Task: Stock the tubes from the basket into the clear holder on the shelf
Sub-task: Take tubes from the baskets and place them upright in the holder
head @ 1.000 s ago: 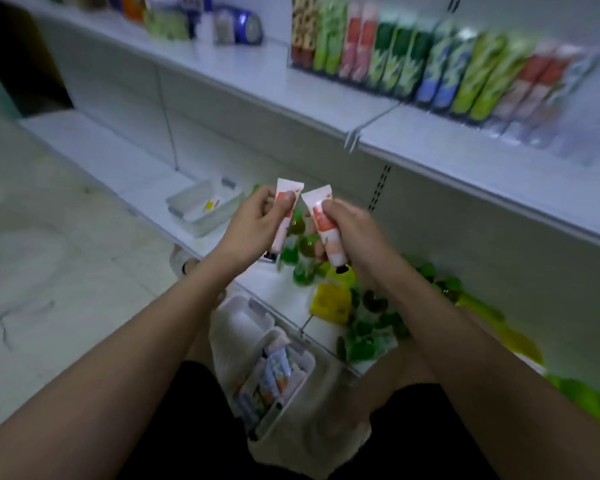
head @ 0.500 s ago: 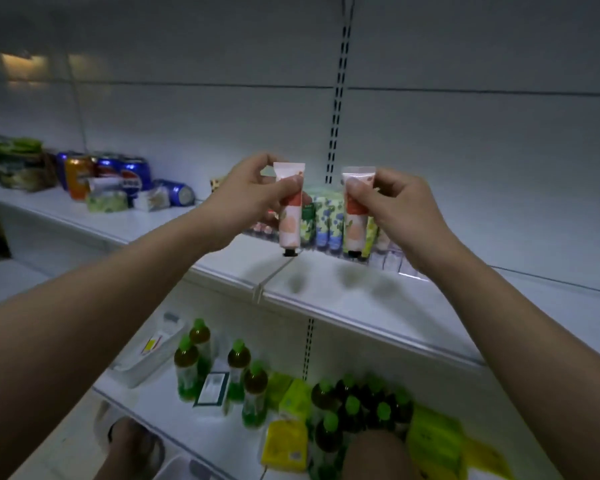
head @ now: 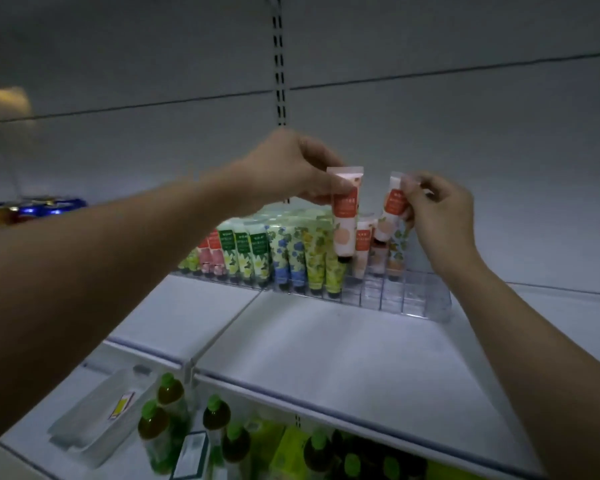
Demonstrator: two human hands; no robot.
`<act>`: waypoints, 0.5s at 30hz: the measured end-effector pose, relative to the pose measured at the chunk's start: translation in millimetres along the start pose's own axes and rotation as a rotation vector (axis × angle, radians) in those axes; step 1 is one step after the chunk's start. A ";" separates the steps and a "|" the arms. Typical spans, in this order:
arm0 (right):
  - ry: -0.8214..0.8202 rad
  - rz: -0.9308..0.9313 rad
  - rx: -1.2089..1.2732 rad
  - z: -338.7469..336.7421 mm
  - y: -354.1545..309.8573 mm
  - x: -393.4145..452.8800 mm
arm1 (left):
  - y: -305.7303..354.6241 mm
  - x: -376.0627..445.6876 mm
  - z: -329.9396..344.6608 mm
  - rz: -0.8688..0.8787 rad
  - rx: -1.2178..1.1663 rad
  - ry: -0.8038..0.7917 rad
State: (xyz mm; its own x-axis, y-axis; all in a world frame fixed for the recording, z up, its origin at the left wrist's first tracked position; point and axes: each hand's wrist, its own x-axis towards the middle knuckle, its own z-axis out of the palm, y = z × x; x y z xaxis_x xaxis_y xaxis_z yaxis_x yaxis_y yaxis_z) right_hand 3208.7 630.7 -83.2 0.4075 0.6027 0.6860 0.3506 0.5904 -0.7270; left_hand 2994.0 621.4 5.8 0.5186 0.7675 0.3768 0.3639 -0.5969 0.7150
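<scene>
Pinched by the crimped tops, cap down over holder (head: 426, 299): one tube (head: 344, 220) in left hand (head: 291, 168), another (head: 390, 213) in right hand (head: 440, 213); best lowered upright into free slots.

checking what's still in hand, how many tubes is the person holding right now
2: one tube pinched in the left hand, one tilted tube in the right hand, both above the clear holder.

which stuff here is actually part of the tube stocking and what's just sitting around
In the job: left hand, its peach tube; right hand, its peach tube; clear holder.
Lying about: green-capped bottles, drink cans, clear tray.
</scene>
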 end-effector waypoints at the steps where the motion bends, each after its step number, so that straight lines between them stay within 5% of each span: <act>1: -0.011 -0.018 -0.020 -0.3 2.6 -1.1 | -1.0 6.9 3.1 -0.011 -0.007 -0.013; 15: -0.070 -0.050 -0.233 0.2 33.6 -3.5 | -28.0 48.1 33.4 0.001 0.125 0.079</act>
State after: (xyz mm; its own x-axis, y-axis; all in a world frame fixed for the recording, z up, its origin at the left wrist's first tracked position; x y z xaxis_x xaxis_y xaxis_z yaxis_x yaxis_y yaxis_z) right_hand 3218.9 648.5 -110.1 0.3278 0.6166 0.7158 0.5573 0.4856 -0.6735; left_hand 3034.6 667.2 -15.8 0.4586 0.7799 0.4259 0.4596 -0.6184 0.6375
